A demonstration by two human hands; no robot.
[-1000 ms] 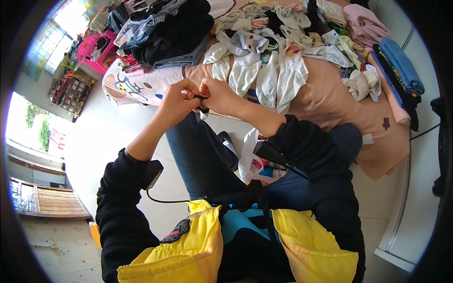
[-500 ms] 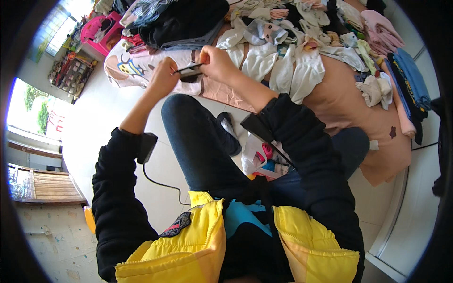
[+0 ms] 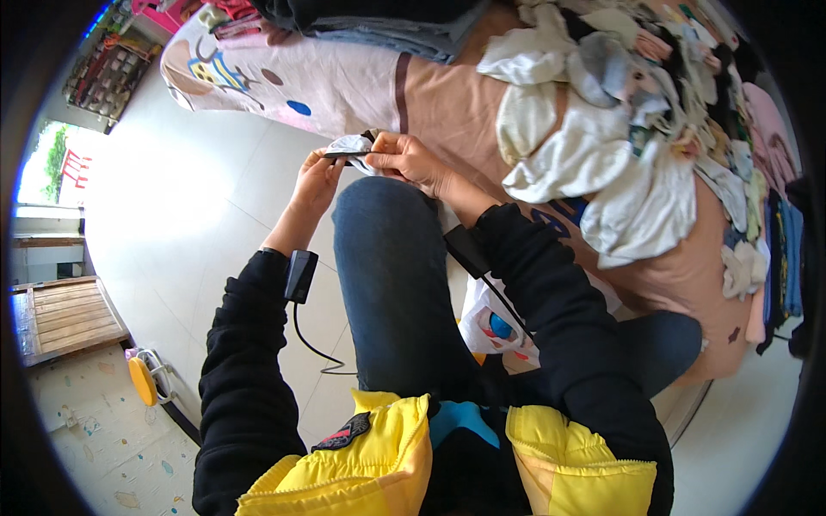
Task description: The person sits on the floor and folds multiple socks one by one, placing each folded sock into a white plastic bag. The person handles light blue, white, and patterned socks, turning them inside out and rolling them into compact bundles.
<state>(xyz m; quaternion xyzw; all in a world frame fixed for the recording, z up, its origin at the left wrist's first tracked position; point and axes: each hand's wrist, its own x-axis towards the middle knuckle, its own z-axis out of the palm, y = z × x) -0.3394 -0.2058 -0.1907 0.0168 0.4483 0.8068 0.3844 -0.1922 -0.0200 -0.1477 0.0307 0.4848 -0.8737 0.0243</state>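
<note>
Just above my raised knee (image 3: 387,232), both hands hold a small white sock (image 3: 351,144) with a dark edge. My left hand (image 3: 318,179) pinches one end of that dark edge between thumb and fingers. On the other side, my right hand (image 3: 413,163) grips the opposite end, thumb on top. The edge is stretched nearly straight between them. Part of the sock is hidden behind my right fingers. Beyond the hands is the side of a bed with a peach-coloured cover (image 3: 447,103).
Loose white garments and socks (image 3: 568,155) lie heaped on the bed to the right. Folded dark trousers (image 3: 404,34) are stacked at the far edge. A plastic bag (image 3: 490,322) with colourful things stands between my legs. Folded blue clothes (image 3: 787,249) lie at the far right.
The view has shifted, so the bed and heap sit further right and nearer. Both hands have come down closer to my knee, still holding the sock, and more of its white fabric shows.
</note>
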